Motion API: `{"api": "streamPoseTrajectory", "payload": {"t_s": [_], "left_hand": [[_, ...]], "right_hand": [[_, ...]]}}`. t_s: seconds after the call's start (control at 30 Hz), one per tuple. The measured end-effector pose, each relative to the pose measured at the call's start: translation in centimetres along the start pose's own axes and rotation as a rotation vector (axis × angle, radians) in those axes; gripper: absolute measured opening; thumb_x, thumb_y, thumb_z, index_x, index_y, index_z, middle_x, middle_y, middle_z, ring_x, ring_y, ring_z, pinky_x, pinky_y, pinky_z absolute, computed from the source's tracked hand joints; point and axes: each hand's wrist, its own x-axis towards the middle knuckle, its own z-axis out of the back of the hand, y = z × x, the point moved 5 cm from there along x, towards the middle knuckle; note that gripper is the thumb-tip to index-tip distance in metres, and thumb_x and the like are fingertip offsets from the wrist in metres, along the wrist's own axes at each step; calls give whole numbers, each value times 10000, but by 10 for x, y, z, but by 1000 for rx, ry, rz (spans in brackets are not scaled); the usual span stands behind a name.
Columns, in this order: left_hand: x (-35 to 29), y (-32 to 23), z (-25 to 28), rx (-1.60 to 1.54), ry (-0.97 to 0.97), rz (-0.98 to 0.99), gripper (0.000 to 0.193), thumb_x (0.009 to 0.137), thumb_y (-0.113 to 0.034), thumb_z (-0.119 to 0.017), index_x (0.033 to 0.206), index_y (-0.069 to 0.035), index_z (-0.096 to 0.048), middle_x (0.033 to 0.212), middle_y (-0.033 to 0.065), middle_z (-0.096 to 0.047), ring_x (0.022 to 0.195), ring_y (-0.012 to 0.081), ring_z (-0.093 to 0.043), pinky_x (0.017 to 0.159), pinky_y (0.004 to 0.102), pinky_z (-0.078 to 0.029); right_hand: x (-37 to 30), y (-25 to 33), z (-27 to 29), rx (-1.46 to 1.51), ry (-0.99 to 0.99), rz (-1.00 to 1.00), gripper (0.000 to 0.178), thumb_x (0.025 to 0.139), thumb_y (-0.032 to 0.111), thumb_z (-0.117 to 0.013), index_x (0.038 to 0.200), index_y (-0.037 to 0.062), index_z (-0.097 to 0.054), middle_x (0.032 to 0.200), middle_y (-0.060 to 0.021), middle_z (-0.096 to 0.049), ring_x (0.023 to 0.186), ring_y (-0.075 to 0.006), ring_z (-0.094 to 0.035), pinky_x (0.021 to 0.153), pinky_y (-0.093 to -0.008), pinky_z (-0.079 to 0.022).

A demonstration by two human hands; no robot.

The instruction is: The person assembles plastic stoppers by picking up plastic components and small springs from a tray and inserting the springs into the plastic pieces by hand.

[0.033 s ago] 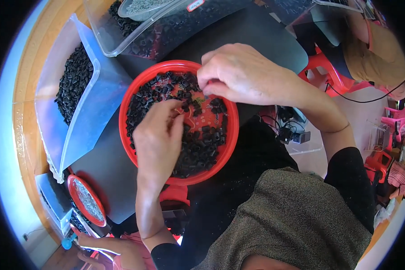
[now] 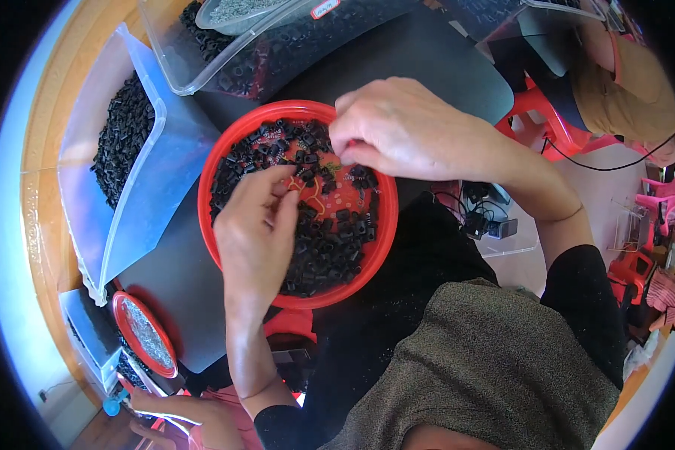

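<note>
A red round tray point(image 2: 388, 225) holds many small black plastic pieces point(image 2: 330, 259), with its patterned red bottom showing between them. Over the tray's left side is my left hand point(image 2: 253, 225), fingers curled and thumb drawn toward the forefinger. Anything in that pinch is too small to make out. My right hand point(image 2: 397, 127) is above the upper right rim, its fingers closed together and bent down. The fingertips are partly hidden by the hand, so what they hold cannot be seen.
The tray is by the edge of a dark tabletop point(image 2: 180, 300). A translucent bin point(image 2: 154, 142) of black pieces stands left, a large clear bin point(image 2: 240, 67) behind. A smaller red dish point(image 2: 174, 360) holds clear bits. Other people's arms point(image 2: 180, 409) show lower left and upper right.
My left hand has shifted slightly left and toward me, away from the tray's middle. My right hand has dipped a little, keeping its closed shape.
</note>
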Motion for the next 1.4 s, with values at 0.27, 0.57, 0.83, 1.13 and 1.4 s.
{"api": "streamPoseTrajectory", "payload": {"t_s": [0.27,0.57,0.83,1.13,1.4], "left_hand": [[-31,27,23,-718,-207,239,120,874,6,-574,977,35,-629,935,59,-601,750,97,-576,689,216,-458],[-50,37,14,-757,-272,233,149,842,46,-601,989,25,-607,924,73,-630,745,106,-584,681,214,-464],[-53,41,8,-822,-272,242,151,847,22,-609,998,25,-595,930,97,-634,771,122,-595,701,228,-467],[-53,42,7,-899,-290,265,165,842,14,-621,1004,20,-589,945,102,-630,788,132,-597,708,228,-469],[-55,44,6,-905,-288,261,154,857,17,-599,1011,13,-592,934,102,-632,782,132,-598,682,219,-465]], "right_hand": [[-2,24,-33,-218,134,220,123,741,116,-600,655,31,-624,699,-130,-618,641,-285,-644,537,-397,-516],[-6,25,-22,145,189,203,125,708,97,-635,665,-17,-605,704,-177,-602,710,-324,-631,568,-418,-508],[-18,29,-27,12,320,236,144,730,76,-591,649,-43,-591,644,-191,-604,621,-327,-629,555,-420,-495],[-19,28,-38,-28,451,175,161,743,133,-613,655,8,-563,725,-138,-566,714,-321,-586,647,-422,-451],[-13,24,-44,-150,289,154,129,742,122,-621,711,2,-586,750,-109,-579,712,-285,-592,661,-371,-469]]}}
